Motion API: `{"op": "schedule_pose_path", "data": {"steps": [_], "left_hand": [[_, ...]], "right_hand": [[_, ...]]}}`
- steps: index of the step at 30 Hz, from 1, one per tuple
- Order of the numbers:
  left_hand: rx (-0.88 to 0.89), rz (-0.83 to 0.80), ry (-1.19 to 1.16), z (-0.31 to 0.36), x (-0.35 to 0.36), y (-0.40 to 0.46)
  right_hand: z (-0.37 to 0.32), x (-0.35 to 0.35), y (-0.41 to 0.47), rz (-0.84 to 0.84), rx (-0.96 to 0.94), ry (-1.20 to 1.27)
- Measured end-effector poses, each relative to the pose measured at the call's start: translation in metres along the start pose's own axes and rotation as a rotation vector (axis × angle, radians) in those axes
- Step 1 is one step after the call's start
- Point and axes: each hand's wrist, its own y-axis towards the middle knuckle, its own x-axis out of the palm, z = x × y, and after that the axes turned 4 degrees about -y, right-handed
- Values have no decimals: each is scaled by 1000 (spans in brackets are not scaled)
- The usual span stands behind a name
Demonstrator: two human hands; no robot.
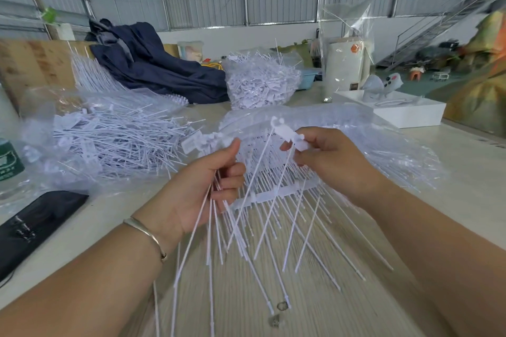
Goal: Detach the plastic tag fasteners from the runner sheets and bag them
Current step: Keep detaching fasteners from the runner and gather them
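Left hand (208, 186) was curled round a bundle of thin white plastic tag fasteners (210, 227), thumb up, stems fanning down past the wrist and off the lower edge of the view. Right hand (325, 161) pinched the flat head of a single white fastener (290, 134) between thumb and fingers, its stems hanging down. Below both hands a white comb-like runner sheet (276, 194) lay on the pale wood-grain bench (451, 172), its far part hidden by the hands. Loose fasteners lay heaped in a clear plastic bag (115, 139) to the left; a second clear bag of fasteners (260, 82) stood behind. A dark blue garment (153, 68) lay at the back. The count of stems in the left grip could not be made out through blur.
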Motion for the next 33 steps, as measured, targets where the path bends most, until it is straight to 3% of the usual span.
{"op": "schedule_pose_path", "data": {"steps": [8, 17, 25, 33], "left_hand": [[6, 155, 134, -9, -2, 3], [41, 104, 187, -5, 1, 1], [100, 112, 309, -7, 2, -2], [92, 103, 277, -5, 1, -1]], "right_hand": [[2, 5, -5, -148, -120, -280], [4, 9, -3, -146, -242, -646], [0, 13, -5, -58, -187, -337], [3, -1, 1, 35, -88, -79]]}}
